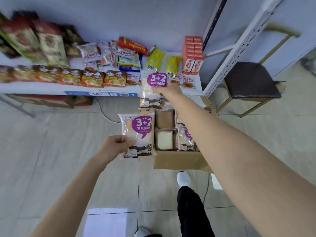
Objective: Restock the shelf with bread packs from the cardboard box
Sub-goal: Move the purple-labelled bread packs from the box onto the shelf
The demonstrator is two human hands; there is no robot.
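My right hand point(168, 90) grips a bread pack point(153, 89) with a purple "3+2" label, held out at the front edge of the white shelf point(51, 90), near its right end. My left hand point(116, 145) holds a second, identical bread pack point(137, 135) upright over the floor, just left of the cardboard box point(177, 162). The open box sits on the floor below the shelf's right end and holds several more bread packs point(185, 139), partly hidden by my right forearm.
The shelf carries noodle packs point(92, 79), snack bags point(109, 55), yellow packs point(155, 59) and red cartons point(193, 55). A white perforated upright point(239, 48) and a dark-cushioned chair point(251, 81) stand to the right. My feet point(183, 178) are on the tiled floor behind the box.
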